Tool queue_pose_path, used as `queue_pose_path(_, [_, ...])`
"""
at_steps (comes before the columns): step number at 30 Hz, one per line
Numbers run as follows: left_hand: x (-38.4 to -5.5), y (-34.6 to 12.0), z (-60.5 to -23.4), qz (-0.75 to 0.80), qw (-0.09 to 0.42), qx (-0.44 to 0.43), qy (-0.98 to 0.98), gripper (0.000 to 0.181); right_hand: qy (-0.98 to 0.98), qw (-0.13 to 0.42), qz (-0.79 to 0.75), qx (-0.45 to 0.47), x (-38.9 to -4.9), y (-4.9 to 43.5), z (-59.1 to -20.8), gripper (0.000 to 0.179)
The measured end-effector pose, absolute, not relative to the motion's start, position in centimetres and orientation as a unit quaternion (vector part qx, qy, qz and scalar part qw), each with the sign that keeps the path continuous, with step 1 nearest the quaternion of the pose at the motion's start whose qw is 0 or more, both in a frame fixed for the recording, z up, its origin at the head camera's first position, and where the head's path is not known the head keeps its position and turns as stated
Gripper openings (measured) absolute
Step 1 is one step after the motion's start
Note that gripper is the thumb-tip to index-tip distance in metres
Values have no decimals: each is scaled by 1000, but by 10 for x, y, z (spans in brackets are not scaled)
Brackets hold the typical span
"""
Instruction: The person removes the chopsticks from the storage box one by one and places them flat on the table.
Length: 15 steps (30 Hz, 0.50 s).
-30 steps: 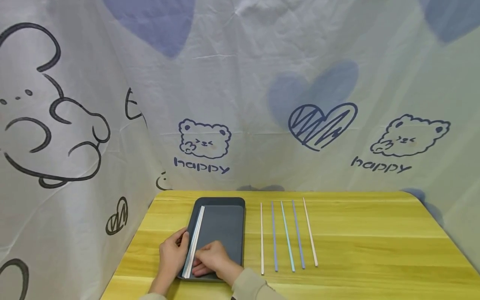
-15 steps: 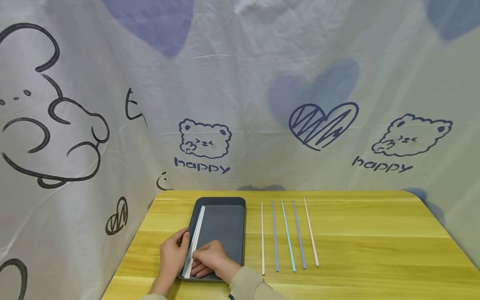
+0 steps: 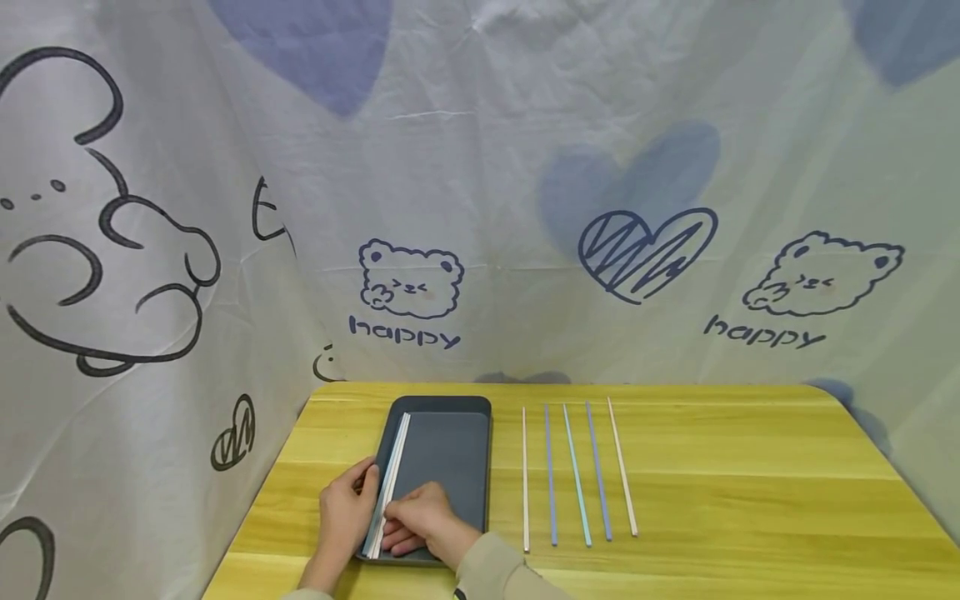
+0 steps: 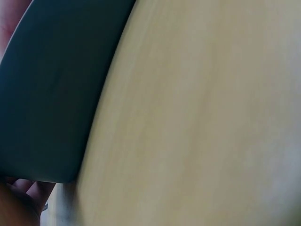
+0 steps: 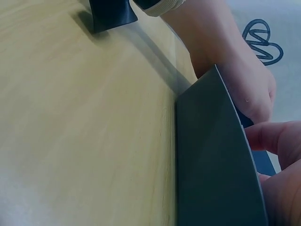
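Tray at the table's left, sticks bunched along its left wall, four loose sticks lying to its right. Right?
Count's off: five loose sticks, not four, lie right of the tray, per the head view. The bunched sticks do lie along its left wall.

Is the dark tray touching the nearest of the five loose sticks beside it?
Apart. The head view shows it: a strip of bare yellow table runs between the dark tray and the nearest stick.
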<state>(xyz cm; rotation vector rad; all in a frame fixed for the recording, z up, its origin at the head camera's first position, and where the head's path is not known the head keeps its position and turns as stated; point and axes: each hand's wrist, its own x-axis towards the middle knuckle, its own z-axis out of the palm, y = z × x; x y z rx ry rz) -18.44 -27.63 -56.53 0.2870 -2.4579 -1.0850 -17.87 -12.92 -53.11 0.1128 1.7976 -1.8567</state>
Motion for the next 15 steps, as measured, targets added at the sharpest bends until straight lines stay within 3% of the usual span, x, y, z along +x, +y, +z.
queue_pose_path(15, [-184,-277,-564,-392,204,103,-891,29,696,223,-681,29,-175,-135,-535,4])
